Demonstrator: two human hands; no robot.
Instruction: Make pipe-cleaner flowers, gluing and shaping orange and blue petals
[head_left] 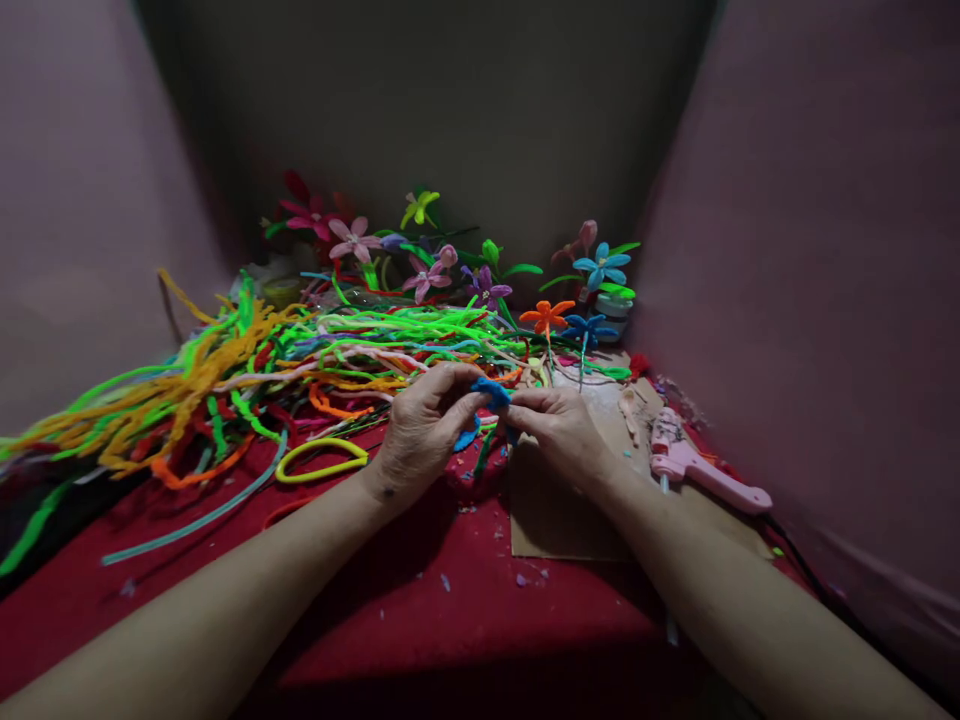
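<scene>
A fuzzy blue pipe-cleaner piece point(491, 391) is pinched between my two hands, above the front of the table. My left hand point(424, 420) grips it from the left with thumb and fingers. From the right, my right hand point(562, 432) holds it in its closed fingertips. Part of the blue piece hangs below my left thumb, and the fingers hide the rest of its shape. Just under it, a dark green fuzzy strand point(484, 452) shows. Behind my right hand, an orange pipe-cleaner flower point(547, 317) and a dark blue flower point(589, 329) stand on thin stems.
A heap of coloured pipe cleaners point(375, 335) covers the table's back left. A yellow loop point(322, 460) lies beside my left wrist. On the right, a pink glue gun point(709, 475) rests on cardboard point(559, 525). Several finished flowers point(354, 240) stand at the back. Scraps dot the red cloth point(420, 620).
</scene>
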